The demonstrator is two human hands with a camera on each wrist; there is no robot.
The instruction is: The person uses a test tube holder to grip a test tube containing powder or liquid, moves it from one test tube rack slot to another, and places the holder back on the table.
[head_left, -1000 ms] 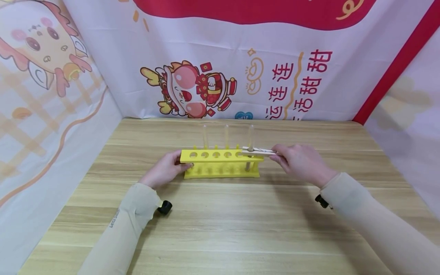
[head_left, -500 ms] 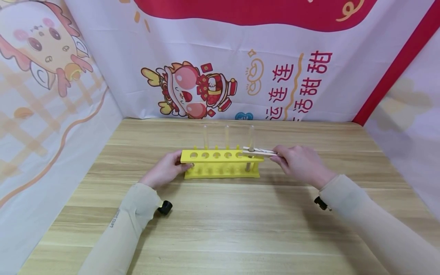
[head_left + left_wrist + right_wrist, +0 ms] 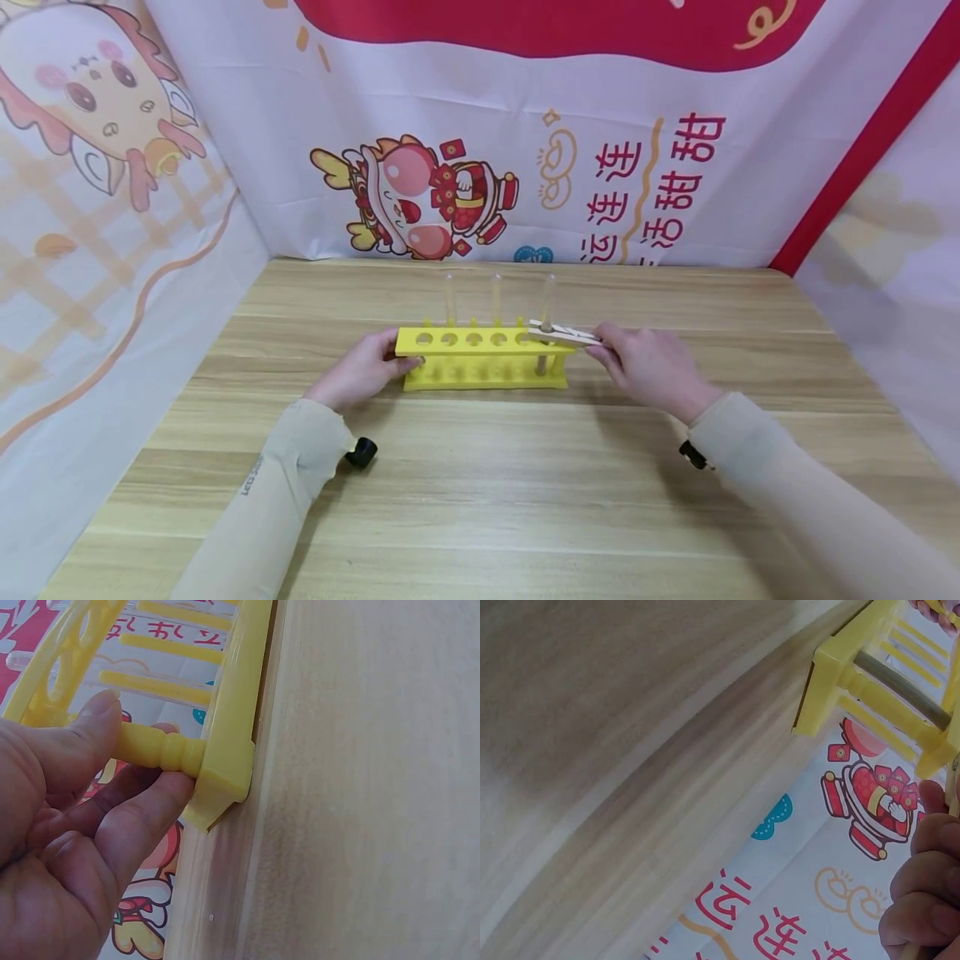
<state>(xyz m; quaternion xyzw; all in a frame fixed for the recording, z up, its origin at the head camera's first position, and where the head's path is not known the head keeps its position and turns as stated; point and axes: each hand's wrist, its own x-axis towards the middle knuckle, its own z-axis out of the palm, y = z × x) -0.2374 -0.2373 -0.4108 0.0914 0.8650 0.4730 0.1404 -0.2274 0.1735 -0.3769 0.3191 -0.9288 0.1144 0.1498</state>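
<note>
A yellow test tube rack [image 3: 486, 384] stands on the wooden table. My left hand [image 3: 358, 369] grips its left end; in the left wrist view the thumb and fingers [image 3: 139, 817] close round the yellow end post [image 3: 161, 748]. My right hand [image 3: 654, 367] pinches a wooden clamp [image 3: 567, 335], whose far end lies around a test tube [image 3: 548, 304] at the rack's right end. That tube stands in the rack with greyish contents, seen also in the right wrist view as a grey tube [image 3: 904, 690]. Two clear tubes [image 3: 450, 300] stand upright at the back of the rack.
The wooden table [image 3: 480, 500] reaches around the rack on all sides. Behind it hangs a printed white and red cloth [image 3: 480, 100], with another patterned cloth [image 3: 97, 250] along the left side.
My right hand has shifted slightly down and left, tilting the clamp a little more. The left hand keeps its grip, and the rack stays in nearly the same place.
</note>
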